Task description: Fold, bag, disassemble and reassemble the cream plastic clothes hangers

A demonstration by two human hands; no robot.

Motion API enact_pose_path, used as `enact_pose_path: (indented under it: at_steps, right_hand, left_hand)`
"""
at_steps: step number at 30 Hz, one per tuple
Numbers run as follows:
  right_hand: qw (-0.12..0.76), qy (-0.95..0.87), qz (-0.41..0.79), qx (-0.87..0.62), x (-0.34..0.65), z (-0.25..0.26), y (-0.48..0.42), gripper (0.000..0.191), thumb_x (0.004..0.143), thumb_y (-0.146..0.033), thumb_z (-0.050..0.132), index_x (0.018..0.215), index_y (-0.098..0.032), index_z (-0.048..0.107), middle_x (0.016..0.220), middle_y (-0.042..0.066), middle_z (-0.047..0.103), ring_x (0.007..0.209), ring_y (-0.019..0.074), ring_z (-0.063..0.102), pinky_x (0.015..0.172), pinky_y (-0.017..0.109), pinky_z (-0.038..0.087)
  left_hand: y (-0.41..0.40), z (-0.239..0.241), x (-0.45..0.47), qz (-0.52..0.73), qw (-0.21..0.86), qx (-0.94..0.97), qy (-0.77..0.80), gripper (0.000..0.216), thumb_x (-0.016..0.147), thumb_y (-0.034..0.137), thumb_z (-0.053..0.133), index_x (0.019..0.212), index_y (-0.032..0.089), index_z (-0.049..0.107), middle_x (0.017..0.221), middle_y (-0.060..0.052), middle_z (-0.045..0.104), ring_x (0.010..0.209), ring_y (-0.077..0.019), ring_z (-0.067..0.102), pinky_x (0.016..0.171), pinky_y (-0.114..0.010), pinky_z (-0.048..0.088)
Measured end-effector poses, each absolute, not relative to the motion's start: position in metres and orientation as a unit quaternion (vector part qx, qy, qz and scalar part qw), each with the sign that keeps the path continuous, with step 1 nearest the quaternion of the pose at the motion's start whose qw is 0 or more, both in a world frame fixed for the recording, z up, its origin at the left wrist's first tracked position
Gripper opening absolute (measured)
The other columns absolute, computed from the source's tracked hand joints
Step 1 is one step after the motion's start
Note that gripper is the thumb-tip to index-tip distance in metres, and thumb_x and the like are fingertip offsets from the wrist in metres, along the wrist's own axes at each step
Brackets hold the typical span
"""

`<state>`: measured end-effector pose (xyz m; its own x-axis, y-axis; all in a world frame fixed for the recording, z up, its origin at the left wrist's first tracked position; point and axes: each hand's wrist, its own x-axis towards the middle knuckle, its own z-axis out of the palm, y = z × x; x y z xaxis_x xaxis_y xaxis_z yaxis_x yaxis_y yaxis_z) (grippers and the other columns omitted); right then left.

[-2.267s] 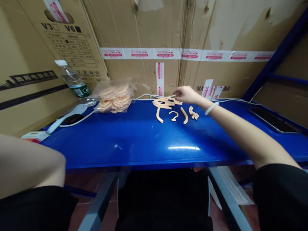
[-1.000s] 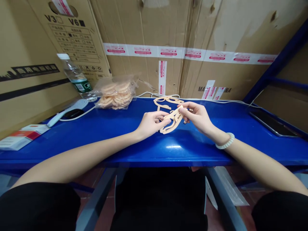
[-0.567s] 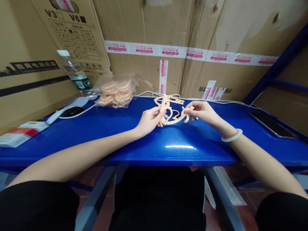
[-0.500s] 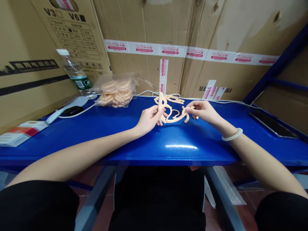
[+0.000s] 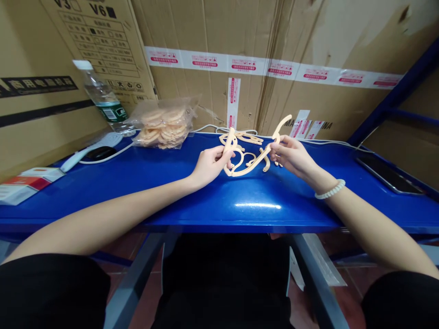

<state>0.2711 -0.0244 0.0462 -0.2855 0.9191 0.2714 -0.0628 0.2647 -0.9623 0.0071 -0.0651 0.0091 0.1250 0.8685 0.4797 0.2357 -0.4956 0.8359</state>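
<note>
My left hand (image 5: 209,165) and my right hand (image 5: 292,157) both pinch one thin peach-coloured curved frame piece (image 5: 247,167), held just above the blue table (image 5: 171,183). The left fingers grip its left end, which points up. The right fingers grip its right side, where a curved tip (image 5: 283,125) sticks upward. Behind the hands, several loose peach pieces (image 5: 247,137) lie on the table near the back wall. A white bead bracelet (image 5: 329,189) sits on my right wrist.
A clear bag of peach pieces (image 5: 165,127) and a water bottle (image 5: 103,99) stand at back left. A white handled device with cord (image 5: 89,150) and a red-and-white box (image 5: 24,182) lie left. A dark flat tablet (image 5: 387,170) lies right. Cardboard boxes (image 5: 240,55) wall the back.
My right hand picked a piece from the pile and brought it toward me; my left hand came up and joined it. The piece has since been spread and tilted, its right tip rising.
</note>
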Motion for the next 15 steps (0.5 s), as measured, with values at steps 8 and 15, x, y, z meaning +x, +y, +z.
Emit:
enact_pose_path:
  at_steps: [8, 15]
  right_hand:
    - [0.410, -0.670, 0.521, -0.334, 0.258, 0.036, -0.034, 0.041, 0.065, -0.039, 0.098, 0.087, -0.016, 0.073, 0.078, 0.004, 0.072, 0.070, 0.0171, 0.070, 0.064, 0.029, 0.061]
    - [0.453, -0.698, 0.473, -0.291, 0.247, 0.033, -0.046, 0.035, 0.067, -0.038, 0.096, 0.083, -0.017, 0.073, 0.081, 0.005, 0.074, 0.072, 0.0206, 0.073, 0.070, 0.036, 0.065]
  left_hand:
    - [-0.070, 0.012, 0.008, 0.446, 0.286, 0.747, 0.403, 0.038, 0.090, 0.050, 0.060, 0.073, 0.016, 0.065, 0.069, -0.001, 0.061, 0.067, -0.0152, 0.056, 0.062, -0.026, 0.041]
    - [-0.065, 0.010, 0.011, 0.348, 0.546, 0.691, 0.322, 0.044, 0.078, 0.055, 0.076, 0.088, 0.015, 0.061, 0.103, -0.012, 0.073, 0.088, -0.0226, 0.070, 0.084, -0.038, 0.054]
